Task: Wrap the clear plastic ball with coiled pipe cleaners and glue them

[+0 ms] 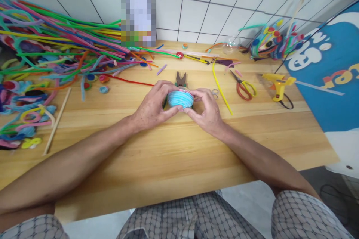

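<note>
Both hands hold a small rounded piece wound from light blue pipe cleaner point(180, 99) just above the wooden table point(168, 157). My left hand point(153, 105) wraps its left side, thumb under its front edge. My right hand point(206, 110) grips the right side, fingers curled over a bit of pink at the top. Brown pliers point(181, 78) lie right behind the piece.
A large pile of coloured pipe cleaners point(50, 52) covers the left of the table, with a wooden stick point(57, 120) beside it. Right of the hands lie a yellow pipe cleaner point(221, 89), red-handled scissors point(244, 87), a yellow glue gun point(277, 84) and a pipe-cleaner figure point(273, 41).
</note>
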A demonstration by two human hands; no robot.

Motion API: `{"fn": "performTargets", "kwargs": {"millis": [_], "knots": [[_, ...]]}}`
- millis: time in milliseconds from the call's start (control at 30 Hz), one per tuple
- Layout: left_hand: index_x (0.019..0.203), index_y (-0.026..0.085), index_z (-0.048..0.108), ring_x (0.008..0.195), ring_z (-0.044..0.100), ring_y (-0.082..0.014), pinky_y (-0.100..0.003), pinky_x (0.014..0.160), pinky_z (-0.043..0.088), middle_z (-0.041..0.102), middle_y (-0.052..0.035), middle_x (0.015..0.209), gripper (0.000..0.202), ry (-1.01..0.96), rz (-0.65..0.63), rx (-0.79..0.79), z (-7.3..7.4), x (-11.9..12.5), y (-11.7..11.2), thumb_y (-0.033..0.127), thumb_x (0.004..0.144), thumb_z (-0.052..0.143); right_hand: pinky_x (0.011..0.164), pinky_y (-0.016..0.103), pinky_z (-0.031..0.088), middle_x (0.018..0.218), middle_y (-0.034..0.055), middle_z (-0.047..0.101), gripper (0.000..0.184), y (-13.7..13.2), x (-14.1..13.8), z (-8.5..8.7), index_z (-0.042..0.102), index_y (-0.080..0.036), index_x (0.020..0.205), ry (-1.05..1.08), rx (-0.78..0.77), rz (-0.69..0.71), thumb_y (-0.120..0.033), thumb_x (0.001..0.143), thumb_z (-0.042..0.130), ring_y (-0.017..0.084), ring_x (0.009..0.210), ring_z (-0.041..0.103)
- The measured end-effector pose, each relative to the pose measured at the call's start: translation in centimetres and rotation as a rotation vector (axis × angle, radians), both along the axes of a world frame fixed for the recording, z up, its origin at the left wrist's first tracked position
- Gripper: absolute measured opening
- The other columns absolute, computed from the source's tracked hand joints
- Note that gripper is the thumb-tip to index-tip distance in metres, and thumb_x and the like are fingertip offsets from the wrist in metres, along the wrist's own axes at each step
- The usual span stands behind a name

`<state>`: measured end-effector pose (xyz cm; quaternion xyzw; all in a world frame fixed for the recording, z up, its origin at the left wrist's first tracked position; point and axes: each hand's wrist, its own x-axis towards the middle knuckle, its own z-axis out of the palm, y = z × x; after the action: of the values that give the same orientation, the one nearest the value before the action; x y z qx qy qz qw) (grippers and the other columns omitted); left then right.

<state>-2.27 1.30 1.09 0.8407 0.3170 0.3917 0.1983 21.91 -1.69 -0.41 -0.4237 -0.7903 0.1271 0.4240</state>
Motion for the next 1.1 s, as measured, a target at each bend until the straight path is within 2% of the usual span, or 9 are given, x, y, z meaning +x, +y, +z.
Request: {"fn": "performTargets", "kwargs": {"millis": [333, 500, 600, 700, 833, 967, 1100], "knots": [[0.122, 0.022, 0.06, 0.117, 0.066, -0.0267, -0.043, 0.097, 0.06, 0.069, -0.0123, 0.123, 0.042, -0.039, 0.004, -0.04, -0.4, 0.1, 0.1, 0.051, 0.096, 0.077, 0.1, 0.056, 0.058, 0.122, 0.0101, 0.069, 0.05, 0.0, 0.3, 0.1, 0.061, -0.032, 0.141, -0.047, 0.114, -0.006, -0.039, 0.095, 0.079, 0.032, 0.116, 0.067], [0.118, 0.023, 0.058, 0.115, 0.067, -0.0267, -0.043, 0.094, 0.06, 0.068, -0.0121, 0.124, 0.043, -0.049, 0.023, -0.098, -0.6, 0.0, 0.2, 0.05, 0.092, 0.078, 0.112, 0.063, 0.054, 0.147, 0.0173, 0.063, 0.08, 0.4, 0.4, -0.9, 0.048, -0.027, 0.154, -0.038, -0.061, 0.0, -0.056, 0.088, 0.083, 0.038, 0.137, 0.061], [0.117, 0.023, 0.057, 0.117, 0.067, -0.0264, -0.042, 0.094, 0.059, 0.068, -0.0119, 0.125, 0.042, -0.07, 0.006, -0.109, -0.5, 0.0, 0.1, 0.047, 0.091, 0.08, 0.112, 0.061, 0.056, 0.148, 0.0191, 0.064, 0.083, 0.6, 0.5, -1.3, 0.044, -0.024, 0.156, -0.05, -0.109, 0.023, -0.055, 0.089, 0.082, 0.037, 0.136, 0.063], [0.118, 0.023, 0.056, 0.119, 0.066, -0.0258, -0.043, 0.098, 0.059, 0.066, -0.0125, 0.127, 0.038, -0.113, -0.033, -0.14, -0.2, 0.0, -0.3, 0.045, 0.095, 0.076, 0.112, 0.062, 0.056, 0.148, 0.018, 0.063, 0.078, 0.6, 0.5, -1.3, 0.044, -0.026, 0.155, -0.045, -0.02, 0.025, -0.043, 0.09, 0.082, 0.037, 0.137, 0.063], [0.122, 0.024, 0.055, 0.13, 0.063, -0.026, -0.048, 0.112, 0.054, 0.062, -0.0138, 0.136, 0.027, -0.188, -0.072, -0.225, 0.2, 0.2, -1.0, 0.042, 0.104, 0.064, 0.113, 0.065, 0.056, 0.149, 0.0164, 0.06, 0.079, 0.3, 0.3, -1.1, 0.041, -0.03, 0.156, -0.039, 0.031, -0.004, -0.032, 0.088, 0.081, 0.038, 0.141, 0.059], [0.125, 0.026, 0.051, 0.14, 0.06, -0.0276, -0.05, 0.117, 0.053, 0.056, -0.0158, 0.147, 0.036, -0.262, -0.069, -0.287, 0.1, 0.9, -1.8, 0.05, 0.103, 0.067, 0.11, 0.066, 0.057, 0.148, 0.0168, 0.057, 0.082, 0.0, 0.0, -1.2, 0.035, -0.033, 0.158, -0.051, 0.136, -0.046, -0.032, 0.089, 0.08, 0.04, 0.138, 0.059], [0.122, 0.028, 0.049, 0.142, 0.059, -0.0275, -0.05, 0.12, 0.053, 0.055, -0.0148, 0.149, 0.043, -0.356, -0.061, -0.355, 0.0, 1.5, -2.4, 0.058, 0.1, 0.071, 0.107, 0.07, 0.057, 0.144, 0.0165, 0.057, 0.081, -0.3, -0.3, -0.9, 0.033, -0.035, 0.158, -0.105, 0.247, -0.098, -0.035, 0.091, 0.078, 0.041, 0.131, 0.06]]}}
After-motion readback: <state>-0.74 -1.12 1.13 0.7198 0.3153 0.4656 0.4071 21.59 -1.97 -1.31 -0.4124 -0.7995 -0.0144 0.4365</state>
